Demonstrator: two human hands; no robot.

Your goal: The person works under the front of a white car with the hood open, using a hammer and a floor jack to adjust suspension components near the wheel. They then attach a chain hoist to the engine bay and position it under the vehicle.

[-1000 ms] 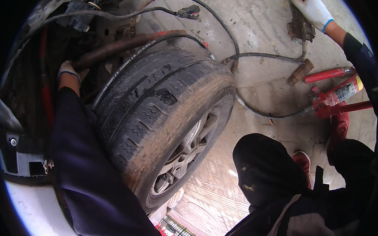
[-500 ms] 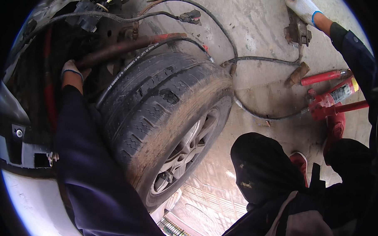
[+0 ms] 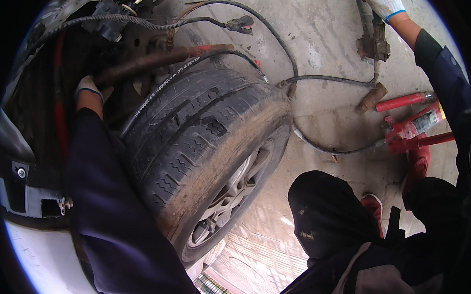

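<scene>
Hands wide apart: the left hand [image 3: 89,87] holds its place at the lower-left end of a rusty red-brown tube [image 3: 145,64]; fingers hidden, so cannot tell if clamped. Changed just now: right hand [image 3: 384,4] shifted further up, now partly cut off by the upper edge; view tilted slightly. Judgement: tube is left to the left hand alone.

Left to right: white body panel [image 3: 39,259] low; black corrugated conduit [image 3: 146,23] above the tube, ending in a connector [image 3: 240,24]. Tube lies just beyond the worn tire [image 3: 194,130] on its alloy wheel [image 3: 228,198]. Black hydraulic hose [image 3: 176,71] between them carries white print, legible, not transcribed. Far right: rusty bracket [image 3: 374,47] on a grey bar, just below the right hand, whose grip can't be told; red hydraulic pump [image 3: 402,134], partly yellow label [image 3: 427,120], too small to read. No brand made out.
</scene>
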